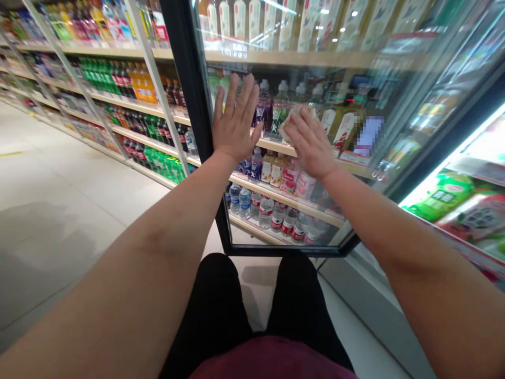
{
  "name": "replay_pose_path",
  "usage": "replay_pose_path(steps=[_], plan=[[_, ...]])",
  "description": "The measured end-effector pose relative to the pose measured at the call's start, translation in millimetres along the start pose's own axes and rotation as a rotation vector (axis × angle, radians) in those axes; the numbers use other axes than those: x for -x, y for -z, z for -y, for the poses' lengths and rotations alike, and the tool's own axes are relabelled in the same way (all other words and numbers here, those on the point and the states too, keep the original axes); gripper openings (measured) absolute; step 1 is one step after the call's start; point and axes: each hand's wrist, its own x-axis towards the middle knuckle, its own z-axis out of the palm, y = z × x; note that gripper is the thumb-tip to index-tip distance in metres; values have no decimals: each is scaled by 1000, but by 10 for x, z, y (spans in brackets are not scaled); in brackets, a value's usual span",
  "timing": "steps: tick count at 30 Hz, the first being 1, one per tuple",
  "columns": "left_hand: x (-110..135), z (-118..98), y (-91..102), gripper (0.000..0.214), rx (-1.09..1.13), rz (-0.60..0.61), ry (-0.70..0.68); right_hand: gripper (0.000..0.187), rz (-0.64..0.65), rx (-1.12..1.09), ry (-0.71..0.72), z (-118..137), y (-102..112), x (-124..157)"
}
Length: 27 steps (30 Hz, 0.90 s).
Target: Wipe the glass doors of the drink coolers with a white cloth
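Observation:
A black-framed glass door (272, 250) stands swung open in front of me. Flat against the glass near its left edge, my left hand (235, 123) has its fingers spread and holds nothing. To the right of it, my right hand (310, 139) presses a pale, crumpled cloth (290, 118) to the pane. The fingers of that hand are bent over the cloth and cover most of it. Bottles show through the glass behind both hands.
Shelves of drink bottles (114, 79) run along the left and continue behind the glass. At right is the lit fridge interior with green packages (442, 197). Pale floor tiles (79, 226) lie at left; my knees are close below the door's bottom edge.

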Motion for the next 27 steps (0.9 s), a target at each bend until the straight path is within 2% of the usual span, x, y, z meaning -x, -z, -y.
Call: replay_pose_path(steps=[2, 3, 7, 8, 10, 12, 14, 16, 19, 20, 22, 25, 27], plan=[[-10, 3, -9, 87, 6, 6, 7, 48, 67, 12, 52, -35, 67, -13], [-15, 3, -10, 88, -1, 11, 18, 48, 38, 24, 29, -97, 116, -58], [-30, 2, -4, 90, -39, 24, 57, 49, -277, 37, -224, -344, 227, -269], [-32, 1, -4, 89, -49, 23, 57, 49, -306, 26, -256, -346, 213, -275], [-32, -3, -3, 87, -57, 21, 51, 50, -229, 3, -225, -272, 157, -223], [-29, -16, 2, 86, -57, 25, 52, 49, -67, -8, -117, -175, 115, -151], [-23, -34, 12, 83, -66, 33, 55, 48, 20, -2, -44, -143, 124, -142], [-19, -46, 22, 84, -95, 45, 64, 49, -25, 31, -78, -183, 168, -210], [-18, -37, 24, 86, -90, 41, 68, 51, -175, 96, -239, -215, 192, -306], [-18, -28, 19, 85, -76, 31, 57, 51, -189, 100, -266, -186, 174, -302], [-16, -7, 6, 83, -50, 6, 25, 50, -134, 72, -235, -84, 115, -242], [-10, 11, -7, 81, -39, -5, 12, 45, 9, 12, -80, 11, 65, -175], [-6, 9, -7, 79, -45, -9, 16, 45, -23, 13, -54, -48, 93, -247]])
